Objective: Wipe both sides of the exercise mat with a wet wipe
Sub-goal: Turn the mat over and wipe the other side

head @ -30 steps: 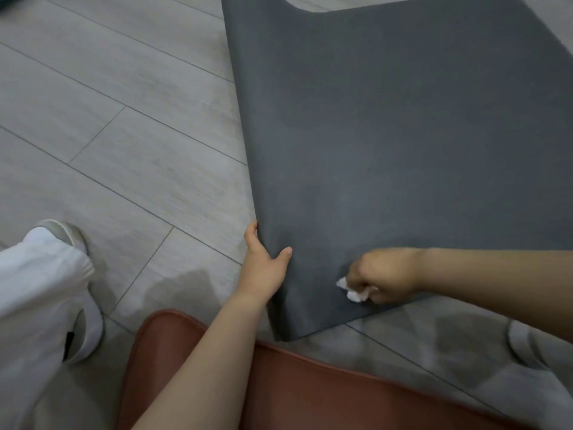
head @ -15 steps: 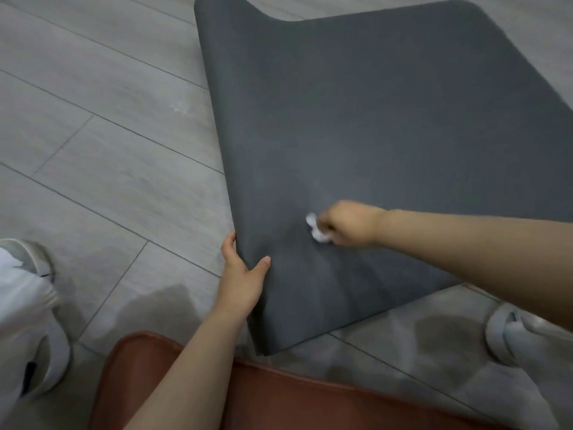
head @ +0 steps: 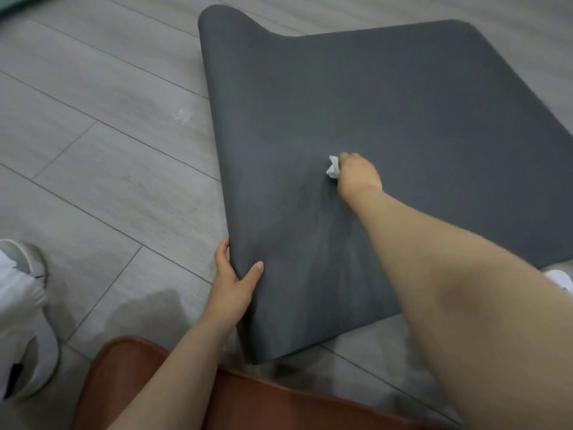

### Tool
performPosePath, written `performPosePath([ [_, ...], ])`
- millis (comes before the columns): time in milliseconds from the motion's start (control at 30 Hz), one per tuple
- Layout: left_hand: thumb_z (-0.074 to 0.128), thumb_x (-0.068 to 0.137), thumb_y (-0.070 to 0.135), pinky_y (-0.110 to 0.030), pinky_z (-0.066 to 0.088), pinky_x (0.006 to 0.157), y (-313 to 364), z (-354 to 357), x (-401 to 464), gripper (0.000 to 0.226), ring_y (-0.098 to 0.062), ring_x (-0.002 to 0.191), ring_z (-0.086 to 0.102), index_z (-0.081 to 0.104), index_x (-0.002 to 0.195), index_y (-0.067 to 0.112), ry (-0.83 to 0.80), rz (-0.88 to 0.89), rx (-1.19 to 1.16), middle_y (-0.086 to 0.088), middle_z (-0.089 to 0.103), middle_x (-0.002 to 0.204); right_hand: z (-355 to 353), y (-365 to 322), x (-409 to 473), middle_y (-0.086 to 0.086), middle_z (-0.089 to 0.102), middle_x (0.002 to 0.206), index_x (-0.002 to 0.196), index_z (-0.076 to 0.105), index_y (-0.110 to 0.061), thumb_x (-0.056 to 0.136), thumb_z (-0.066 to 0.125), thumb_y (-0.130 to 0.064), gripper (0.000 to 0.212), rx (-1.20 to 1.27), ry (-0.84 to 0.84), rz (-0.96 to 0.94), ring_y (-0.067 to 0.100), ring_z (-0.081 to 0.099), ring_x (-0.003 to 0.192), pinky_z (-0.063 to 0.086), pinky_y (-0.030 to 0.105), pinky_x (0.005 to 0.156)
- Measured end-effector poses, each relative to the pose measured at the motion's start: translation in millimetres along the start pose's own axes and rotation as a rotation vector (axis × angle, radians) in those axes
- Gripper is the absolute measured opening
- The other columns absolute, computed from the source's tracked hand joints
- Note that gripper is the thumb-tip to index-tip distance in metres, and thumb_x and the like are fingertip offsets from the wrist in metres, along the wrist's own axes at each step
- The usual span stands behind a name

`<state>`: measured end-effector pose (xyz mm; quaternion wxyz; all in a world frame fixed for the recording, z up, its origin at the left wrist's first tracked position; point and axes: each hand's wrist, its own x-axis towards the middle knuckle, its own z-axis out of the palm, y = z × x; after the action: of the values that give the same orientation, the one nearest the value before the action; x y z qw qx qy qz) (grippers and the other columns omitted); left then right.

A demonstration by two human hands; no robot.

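One risk: the dark grey rubber exercise mat [head: 387,119] may slip from my left hand [head: 234,282] and fold over. Its fingers [head: 221,252] curl around the mat edge. My right hand [head: 356,173] pinches the crumpled white wet wipe [head: 333,170], which presses the mat just left of my knuckles.

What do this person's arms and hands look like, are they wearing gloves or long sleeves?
No gloves and no sleeves show. The left hand and right hand are both bare, and both forearms are uncovered as far as the picture reaches. No watch, ring or bracelet shows on the parts in view. Lower down, the person wears white trousers and light shoes.
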<state>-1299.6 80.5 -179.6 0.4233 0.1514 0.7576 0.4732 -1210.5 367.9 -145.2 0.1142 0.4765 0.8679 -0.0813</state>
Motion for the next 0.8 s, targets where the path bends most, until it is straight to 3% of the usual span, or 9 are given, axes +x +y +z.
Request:
performPosePath([
  [133, 0.072, 0.089, 0.025, -0.033, 0.046, 0.102, 4.8, -0.2, 1.3, 0.080, -0.012, 0.119, 0.057, 0.021, 0.150, 0.029, 0.006, 0.051, 0.066, 0.005, 0.052, 0.138, 25.1, 14.4, -40.7, 0.009, 0.059, 0.109, 0.112, 0.052, -0.010, 0.086, 0.049, -0.003, 0.026, 0.089, -0.079, -0.257, 0.036, 0.057, 0.099, 0.041, 0.031, 0.076],
  [200, 0.073, 0.088, 0.021, -0.035, 0.047, 0.101, 7.0, -6.6, 5.4, 0.076, -0.015, 0.116, 0.059, 0.026, 0.147, 0.030, 0.031, 0.073, 0.119, 0.004, 0.055, 0.133, 26.7, 37.6, -75.3, 0.006, 0.063, 0.101, 0.097, 0.058, -0.011, 0.086, 0.054, -0.012, 0.012, 0.078, -0.249, -0.460, 0.033, 0.059, 0.094, 0.039, 0.027, 0.072],
  [267, 0.073, 0.088, 0.019, -0.039, 0.048, 0.101, 12.5, -11.1, 8.4, 0.070, -0.017, 0.113, 0.060, 0.031, 0.142, 0.033, 0.028, 0.069, 0.133, 0.004, 0.058, 0.127, 25.6, 60.7, -115.4, 0.005, 0.067, 0.099, 0.090, 0.062, -0.016, 0.083, 0.053, -0.026, 0.015, 0.058, -0.463, -0.584, 0.029, 0.062, 0.090, 0.042, 0.026, 0.072],
  [367, 0.070, 0.089, 0.009, -0.041, 0.048, 0.102, 21.9, -28.5, 19.6, 0.064, -0.019, 0.111, 0.060, 0.037, 0.141, 0.029, 0.079, 0.082, 0.111, 0.002, 0.058, 0.124, 29.1, 73.6, -165.0, 0.006, 0.066, 0.102, 0.096, 0.065, -0.018, 0.082, 0.044, -0.040, 0.033, -0.020, -0.643, -0.669, 0.026, 0.061, 0.090, 0.042, 0.026, 0.074],
  [433, 0.069, 0.090, 0.005, -0.044, 0.048, 0.104, 30.7, -58.8, 38.8, 0.064, -0.021, 0.114, 0.060, 0.041, 0.143, 0.026, 0.155, 0.096, 0.103, -0.001, 0.059, 0.129, 37.3, 61.3, -181.2, 0.006, 0.061, 0.112, 0.109, 0.061, -0.018, 0.089, 0.052, -0.024, 0.023, -0.184, -0.710, -0.784, 0.029, 0.059, 0.098, 0.044, 0.031, 0.079],
  [500, 0.067, 0.091, 0.005, -0.048, 0.047, 0.104, 42.7, -98.1, 58.4, 0.064, -0.026, 0.119, 0.059, 0.041, 0.146, 0.024, 0.144, 0.063, 0.202, -0.004, 0.058, 0.133, 39.4, 39.0, -187.1, 0.008, 0.057, 0.115, 0.114, 0.057, -0.015, 0.090, 0.052, -0.015, 0.024, -0.231, -0.660, -0.857, 0.031, 0.057, 0.100, 0.042, 0.035, 0.076],
  [567, 0.067, 0.092, 0.006, -0.050, 0.045, 0.105, 51.5, -133.9, 70.6, 0.065, -0.033, 0.122, 0.057, 0.039, 0.149, 0.020, 0.077, 0.001, 0.347, -0.012, 0.056, 0.137, 36.6, 15.3, -180.8, 0.009, 0.056, 0.112, 0.113, 0.056, -0.014, 0.090, 0.052, -0.018, 0.024, -0.103, -0.496, -0.803, 0.031, 0.056, 0.098, 0.037, 0.033, 0.071],
  [667, 0.072, 0.089, 0.015, -0.047, 0.036, 0.112, 57.4, -151.5, 71.9, 0.076, -0.042, 0.132, 0.045, 0.031, 0.154, 0.012, 0.101, -0.049, 0.823, -0.026, 0.043, 0.146, 30.3, -19.2, -155.1, 0.005, 0.055, 0.110, 0.108, 0.054, -0.015, 0.088, 0.052, -0.019, 0.020, 0.052, -0.259, -0.671, 0.028, 0.054, 0.100, 0.034, 0.031, 0.068],
  [800, 0.067, 0.081, 0.008, -0.053, 0.033, 0.113, 45.9, -115.1, 58.8, 0.067, -0.046, 0.135, 0.038, 0.046, 0.145, 0.009, 0.152, 0.431, 1.182, -0.025, 0.041, 0.149, 43.7, -45.8, -128.3, 0.007, 0.049, 0.111, 0.110, 0.051, -0.013, 0.089, 0.051, -0.018, 0.022, -0.008, -0.254, -0.699, 0.028, 0.051, 0.101, 0.041, 0.037, 0.073],
])
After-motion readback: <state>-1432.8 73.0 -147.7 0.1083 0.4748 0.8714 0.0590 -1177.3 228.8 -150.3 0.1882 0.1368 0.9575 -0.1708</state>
